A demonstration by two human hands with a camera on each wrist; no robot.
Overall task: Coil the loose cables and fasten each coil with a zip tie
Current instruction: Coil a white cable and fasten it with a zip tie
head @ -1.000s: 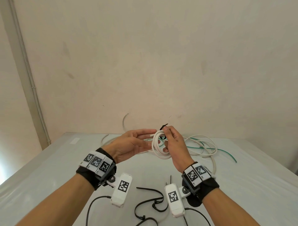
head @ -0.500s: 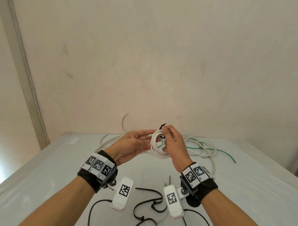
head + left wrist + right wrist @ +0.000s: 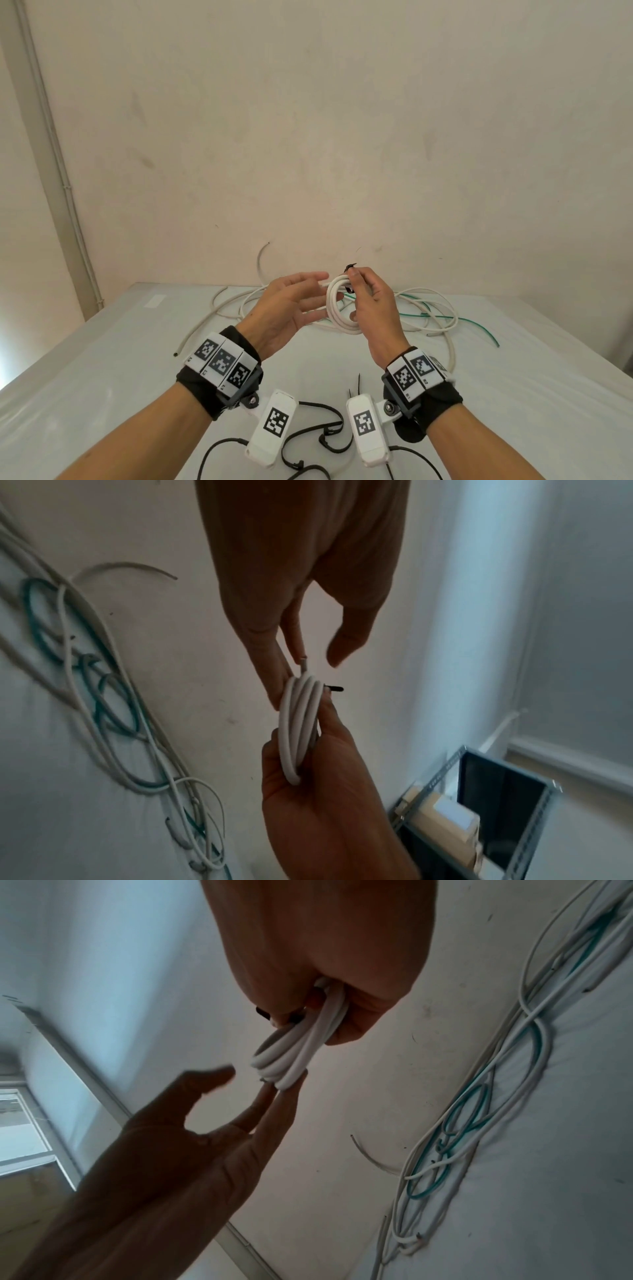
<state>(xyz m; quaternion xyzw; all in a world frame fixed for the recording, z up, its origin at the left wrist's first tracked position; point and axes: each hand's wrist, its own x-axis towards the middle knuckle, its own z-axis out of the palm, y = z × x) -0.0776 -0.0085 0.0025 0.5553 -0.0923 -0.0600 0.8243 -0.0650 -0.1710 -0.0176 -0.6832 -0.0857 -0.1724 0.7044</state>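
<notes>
A small coil of white cable [image 3: 337, 310] is held up over the table between both hands. My right hand [image 3: 358, 286] grips the coil [image 3: 291, 1053] from the right, fingers curled through its loop. A short black zip tie end [image 3: 350, 266] sticks out at the coil's top by my right fingertips, also visible as the zip tie [image 3: 334, 687]. My left hand [image 3: 308, 294] is flat with straight fingers [image 3: 274, 674] touching the coil's [image 3: 299, 723] left side, thumb apart. The cable's free end lies against those fingers.
Loose white cables [image 3: 428, 308] and a green cable [image 3: 479, 325] lie tangled at the back of the white table [image 3: 102, 377]. Spare black zip ties [image 3: 322, 428] lie near the front under my wrists. A metal rack [image 3: 496, 804] stands beside the table.
Both hands and the coil have drifted slightly to the left. The holds look the same.
</notes>
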